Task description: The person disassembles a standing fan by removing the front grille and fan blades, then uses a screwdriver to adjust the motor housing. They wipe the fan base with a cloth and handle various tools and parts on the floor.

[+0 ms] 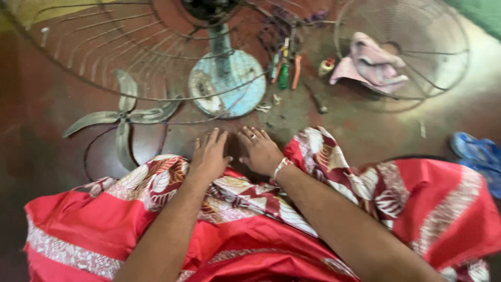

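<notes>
Beyond your left hand's [210,156] flat, spread fingers lies the loose fan blade [124,116], untouched; your right hand [261,152] rests beside it, fingers apart, empty. You seem paused mid-repair; ahead of both fingertips stands the fan base [228,83], so reaching forward likely comes next.

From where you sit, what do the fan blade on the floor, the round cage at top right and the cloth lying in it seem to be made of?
The fan blade looks like thin sheet metal: dull grey with a soft sheen. The round cage seems to be metal wire, thin spokes within a ring, pale and worn. The cloth looks like soft woven fabric, pink, crumpled in folds. The hands rest apart from all three.
</notes>
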